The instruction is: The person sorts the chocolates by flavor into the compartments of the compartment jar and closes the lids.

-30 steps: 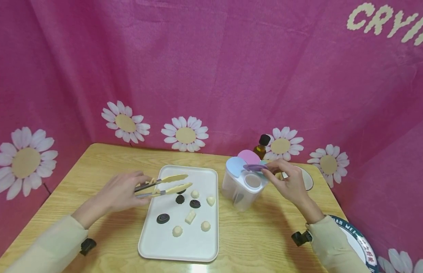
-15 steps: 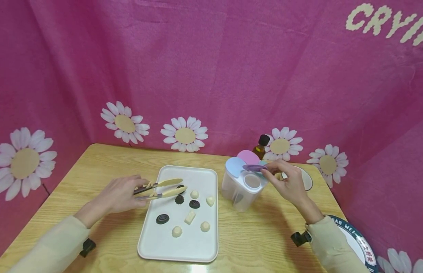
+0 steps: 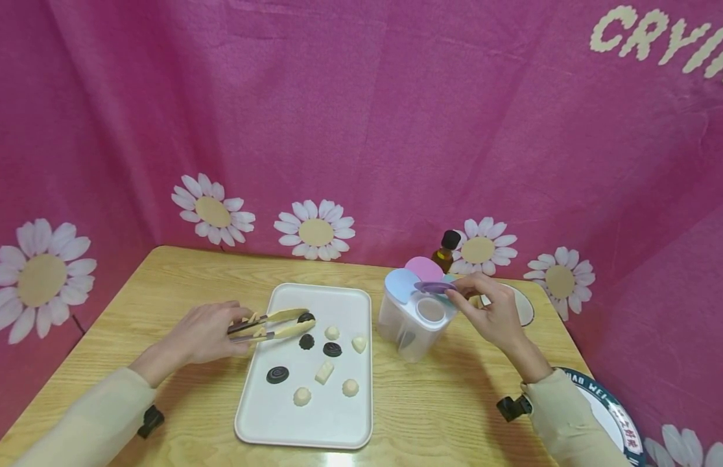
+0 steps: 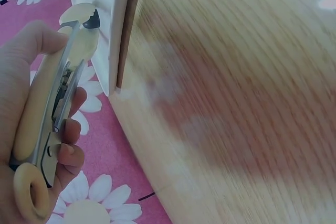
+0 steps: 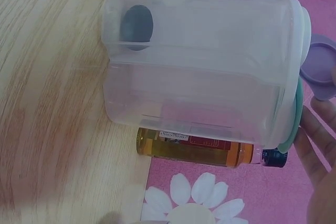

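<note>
Head view: left hand [image 3: 205, 332] curled round cream tongs [image 3: 272, 324], tips nearly together over far-left part of white tray [image 3: 332, 425], closing on a dark chocolate [image 3: 305, 318]. Can't tell if chocolate lifted or resting on tray. Left wrist view: same tongs [image 4: 58, 98] gripped w/ fingers [image 4: 71, 129] wrapped under handle, dark chocolate [image 4: 92, 20] pinched betw. the two tips, just above tray edge [image 4: 118, 35].

Right hand [image 3: 494, 311] pinching purple flap lid [image 3: 434, 286], flipped up on clear 4-compartment container [image 3: 416, 321]; round opening beneath uncovered. Blue, pink lids on neighbouring compartments also standing up. Right wrist view: container [image 5: 205, 72] see-through, appears empty; purple lid [image 5: 319, 66] at fingertips [image 5: 315, 129]; amber bottle [image 5: 205, 150] just behind container.

On tray: more dark pcs near middle, one dark swirl piece [image 3: 277, 374] toward left, several white pcs [image 3: 325, 371] to right and near side. Container just right of tray, on wooden table [image 3: 163, 279]. Hands well apart, tray and container between. White disc behind right hand, part-hidden; plate rim [image 3: 615, 408] at near-right table edge.
</note>
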Tool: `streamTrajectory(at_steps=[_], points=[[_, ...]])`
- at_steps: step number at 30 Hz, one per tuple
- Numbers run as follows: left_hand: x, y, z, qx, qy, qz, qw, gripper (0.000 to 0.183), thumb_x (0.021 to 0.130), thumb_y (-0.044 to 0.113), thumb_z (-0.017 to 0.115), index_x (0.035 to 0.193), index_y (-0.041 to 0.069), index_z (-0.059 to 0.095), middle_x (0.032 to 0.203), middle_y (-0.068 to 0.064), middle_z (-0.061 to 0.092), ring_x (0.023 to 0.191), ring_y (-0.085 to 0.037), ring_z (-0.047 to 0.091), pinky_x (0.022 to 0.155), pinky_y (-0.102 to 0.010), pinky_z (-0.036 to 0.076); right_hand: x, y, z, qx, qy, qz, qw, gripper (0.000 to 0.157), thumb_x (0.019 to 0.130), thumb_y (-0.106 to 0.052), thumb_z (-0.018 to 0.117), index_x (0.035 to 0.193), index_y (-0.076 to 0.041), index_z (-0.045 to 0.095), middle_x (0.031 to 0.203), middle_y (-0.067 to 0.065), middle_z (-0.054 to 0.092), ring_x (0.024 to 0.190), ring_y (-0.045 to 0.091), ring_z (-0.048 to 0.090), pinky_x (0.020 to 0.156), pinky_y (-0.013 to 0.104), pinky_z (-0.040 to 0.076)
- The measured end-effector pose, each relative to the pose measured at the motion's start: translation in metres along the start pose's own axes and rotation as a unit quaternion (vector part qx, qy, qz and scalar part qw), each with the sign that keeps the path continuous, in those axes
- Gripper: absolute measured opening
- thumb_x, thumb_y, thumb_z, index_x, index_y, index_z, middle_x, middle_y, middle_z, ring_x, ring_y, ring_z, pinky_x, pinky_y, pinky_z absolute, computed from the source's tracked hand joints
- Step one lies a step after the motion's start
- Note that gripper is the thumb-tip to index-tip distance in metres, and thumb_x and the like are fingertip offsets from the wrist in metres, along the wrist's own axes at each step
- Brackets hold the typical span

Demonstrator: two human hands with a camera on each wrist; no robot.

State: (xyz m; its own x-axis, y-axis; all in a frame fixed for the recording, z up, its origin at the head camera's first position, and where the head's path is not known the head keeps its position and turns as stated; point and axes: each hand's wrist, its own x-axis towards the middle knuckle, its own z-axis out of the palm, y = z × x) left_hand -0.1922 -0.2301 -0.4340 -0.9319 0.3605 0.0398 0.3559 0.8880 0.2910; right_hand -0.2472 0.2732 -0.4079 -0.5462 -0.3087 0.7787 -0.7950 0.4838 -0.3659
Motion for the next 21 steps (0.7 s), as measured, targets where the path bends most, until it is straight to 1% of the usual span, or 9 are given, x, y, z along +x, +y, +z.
streamTrajectory(at_steps=[5,7,9,12,16,18,21], points=[[0.000,0.000,0.001,-0.003,0.002,-0.001,1.0000,0.050,0.079,0.031,0.083,0.123,0.007,0.075,0.089,0.002,0.062,0.070,-0.012,0.047,0.064,-0.028,0.037,0.000,0.001,0.000,0.006,0.000,0.000,1.000,0.033,0.069,0.019,0.085,0.092,-0.003,0.077,0.083,0.013,0.074,0.075,-0.001,0.063,0.070,0.011,0.052],[0.001,0.002,-0.001,-0.006,0.006,-0.002,1.0000,0.050,0.080,0.031,0.083,0.123,0.007,0.075,0.090,0.001,0.062,0.071,-0.013,0.048,0.064,-0.028,0.038,0.000,0.001,0.001,0.004,0.000,-0.002,1.000,0.033,0.069,0.018,0.085,0.092,-0.003,0.077,0.083,0.012,0.075,0.075,-0.001,0.064,0.070,0.011,0.052],[0.001,0.006,-0.004,-0.008,0.010,-0.006,0.9999,0.050,0.081,0.033,0.083,0.124,0.008,0.075,0.095,-0.001,0.066,0.073,-0.013,0.051,0.064,-0.028,0.039,0.000,0.001,0.001,0.000,-0.001,-0.004,1.000,0.033,0.069,0.018,0.085,0.092,-0.004,0.077,0.083,0.011,0.075,0.075,0.000,0.064,0.070,0.011,0.052],[0.004,0.016,-0.012,-0.011,0.020,-0.002,0.9997,0.052,0.082,0.035,0.083,0.127,0.010,0.075,0.107,-0.007,0.071,0.078,-0.015,0.056,0.066,-0.030,0.044,0.000,0.000,0.001,-0.006,0.000,-0.005,1.000,0.033,0.069,0.017,0.085,0.092,-0.005,0.078,0.084,0.009,0.075,0.075,0.000,0.064,0.069,0.012,0.052],[0.006,0.034,-0.024,-0.007,0.030,0.016,0.9994,0.055,0.082,0.038,0.084,0.130,0.014,0.074,0.117,-0.011,0.073,0.083,-0.017,0.060,0.069,-0.032,0.048,0.001,-0.001,0.000,-0.007,-0.003,0.003,1.000,0.030,0.071,0.016,0.085,0.092,-0.005,0.078,0.084,0.009,0.075,0.076,-0.002,0.063,0.070,0.011,0.052],[0.008,0.043,-0.029,-0.009,0.034,0.029,0.9990,0.054,0.082,0.039,0.084,0.130,0.015,0.074,0.113,-0.009,0.072,0.080,-0.016,0.059,0.067,-0.032,0.047,0.001,0.000,-0.001,-0.006,-0.006,0.008,1.000,0.028,0.073,0.015,0.085,0.092,-0.005,0.078,0.084,0.009,0.075,0.077,-0.005,0.063,0.070,0.011,0.053],[0.011,0.057,-0.036,-0.013,0.040,0.048,0.9980,0.054,0.082,0.039,0.084,0.130,0.016,0.074,0.112,-0.007,0.072,0.079,-0.013,0.057,0.066,-0.029,0.045,0.000,0.000,-0.002,-0.003,-0.011,0.019,1.000,0.026,0.075,0.013,0.085,0.092,-0.005,0.078,0.084,0.008,0.075,0.078,-0.007,0.062,0.071,0.010,0.052]])
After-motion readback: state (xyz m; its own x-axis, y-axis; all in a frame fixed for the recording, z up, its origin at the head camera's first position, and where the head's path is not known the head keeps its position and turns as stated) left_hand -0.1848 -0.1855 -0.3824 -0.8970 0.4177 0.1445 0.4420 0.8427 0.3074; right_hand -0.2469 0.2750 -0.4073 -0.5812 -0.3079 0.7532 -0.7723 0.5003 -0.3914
